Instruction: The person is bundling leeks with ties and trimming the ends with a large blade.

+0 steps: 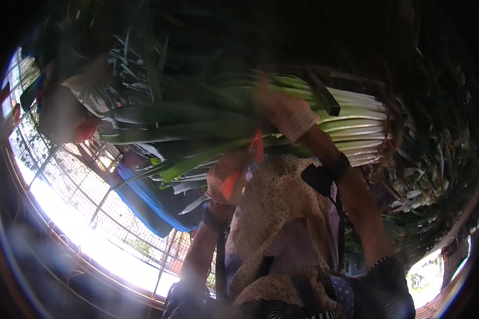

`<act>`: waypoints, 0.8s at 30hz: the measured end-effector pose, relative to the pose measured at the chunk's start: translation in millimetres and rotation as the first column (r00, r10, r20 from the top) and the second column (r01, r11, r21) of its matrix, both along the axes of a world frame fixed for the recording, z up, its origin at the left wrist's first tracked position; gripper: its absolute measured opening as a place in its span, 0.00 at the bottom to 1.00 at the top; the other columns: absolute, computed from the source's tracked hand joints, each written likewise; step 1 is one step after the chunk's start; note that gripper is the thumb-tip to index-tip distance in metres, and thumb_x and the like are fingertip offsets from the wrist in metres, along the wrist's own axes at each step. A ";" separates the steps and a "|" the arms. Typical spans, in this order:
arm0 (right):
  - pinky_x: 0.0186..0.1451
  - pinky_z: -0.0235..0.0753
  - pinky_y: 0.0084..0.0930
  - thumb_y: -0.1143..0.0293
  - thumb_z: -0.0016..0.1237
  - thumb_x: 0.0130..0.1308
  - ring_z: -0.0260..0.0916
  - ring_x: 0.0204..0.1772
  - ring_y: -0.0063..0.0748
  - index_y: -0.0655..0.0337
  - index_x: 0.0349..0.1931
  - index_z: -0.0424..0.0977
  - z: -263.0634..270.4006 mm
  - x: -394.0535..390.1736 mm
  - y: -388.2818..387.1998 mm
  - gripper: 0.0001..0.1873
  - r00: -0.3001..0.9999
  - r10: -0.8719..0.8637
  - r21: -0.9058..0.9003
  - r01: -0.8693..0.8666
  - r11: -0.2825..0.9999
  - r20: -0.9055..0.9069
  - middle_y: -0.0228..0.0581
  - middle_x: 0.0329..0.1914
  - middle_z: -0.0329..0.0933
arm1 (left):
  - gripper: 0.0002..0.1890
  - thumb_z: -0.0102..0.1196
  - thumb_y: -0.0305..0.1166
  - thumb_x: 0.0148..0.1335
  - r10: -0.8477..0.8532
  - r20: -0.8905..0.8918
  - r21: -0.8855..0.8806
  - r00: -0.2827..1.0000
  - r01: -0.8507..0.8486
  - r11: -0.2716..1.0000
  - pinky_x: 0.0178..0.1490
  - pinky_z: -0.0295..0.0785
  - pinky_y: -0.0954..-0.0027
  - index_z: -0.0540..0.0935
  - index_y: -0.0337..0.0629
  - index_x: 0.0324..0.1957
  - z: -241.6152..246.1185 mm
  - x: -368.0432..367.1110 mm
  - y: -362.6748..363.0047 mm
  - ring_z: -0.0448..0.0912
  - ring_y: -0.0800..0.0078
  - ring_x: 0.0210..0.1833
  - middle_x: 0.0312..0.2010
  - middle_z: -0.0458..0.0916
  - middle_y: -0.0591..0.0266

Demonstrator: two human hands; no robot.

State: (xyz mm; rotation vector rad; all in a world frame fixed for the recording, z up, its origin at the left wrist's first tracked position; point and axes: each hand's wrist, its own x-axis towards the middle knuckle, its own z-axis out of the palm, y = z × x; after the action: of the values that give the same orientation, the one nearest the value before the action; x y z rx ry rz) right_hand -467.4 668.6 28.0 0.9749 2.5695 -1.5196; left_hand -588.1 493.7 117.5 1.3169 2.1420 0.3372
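A large bunch of leeks or long green onions (353, 123) lies crosswise before me, white root ends to the right and green leaves (175, 123) to the left. A thin red tie (388, 119) circles it near the roots. My right hand (285, 111), in a pale glove, rests on the middle of the bunch; its fingers are lost in shadow and blur. My left hand (225, 177), gloved too, is at the near side below the leaves. An orange-red strip (257, 145) crosses the bunch's middle, and a piece of it shows at my left hand, which appears closed on it.
A dark square metal bar (325, 97) projects over the bunch just beyond my right wrist. Leafy plant scraps (419, 187) are heaped at the right. Blue plastic sheeting (147, 199) hangs at the left before a wire mesh wall (84, 179).
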 end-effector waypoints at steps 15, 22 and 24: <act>0.40 0.75 0.28 0.72 0.52 0.57 0.76 0.38 0.39 0.62 0.41 0.76 -15.2 4.3 -15.4 0.11 0.837 -0.512 -0.293 0.449 0.844 -0.191 0.42 0.35 0.76 | 0.16 0.51 0.43 0.59 -0.699 -0.169 -0.533 0.695 0.532 0.658 0.58 0.61 0.59 0.79 0.48 0.45 -29.6 -57.0 162.2 0.79 0.59 0.37 0.32 0.81 0.57; 0.41 0.74 0.33 0.67 0.57 0.52 0.74 0.40 0.44 0.59 0.42 0.75 12.5 -18.0 -6.1 0.16 0.924 -0.319 0.086 0.343 0.935 -0.209 0.42 0.36 0.76 | 0.17 0.43 0.51 0.63 -0.737 -0.316 -0.676 0.597 0.403 0.617 0.54 0.63 0.58 0.82 0.61 0.41 6.3 -104.6 153.0 0.81 0.59 0.32 0.23 0.81 0.59; 0.43 0.74 0.36 0.65 0.58 0.52 0.74 0.43 0.46 0.58 0.43 0.74 23.5 -34.4 -1.5 0.18 0.950 -0.213 0.152 0.251 0.956 -0.228 0.42 0.37 0.76 | 0.17 0.43 0.53 0.62 -0.650 -0.411 -0.627 0.639 0.319 0.710 0.49 0.65 0.57 0.83 0.61 0.40 10.2 -109.2 142.3 0.81 0.58 0.31 0.23 0.81 0.59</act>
State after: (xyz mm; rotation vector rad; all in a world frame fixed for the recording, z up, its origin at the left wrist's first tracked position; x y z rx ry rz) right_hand -501.8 667.1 51.6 1.2405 2.8695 -1.5388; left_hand -697.2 636.0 127.7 1.7636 1.9641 -0.9691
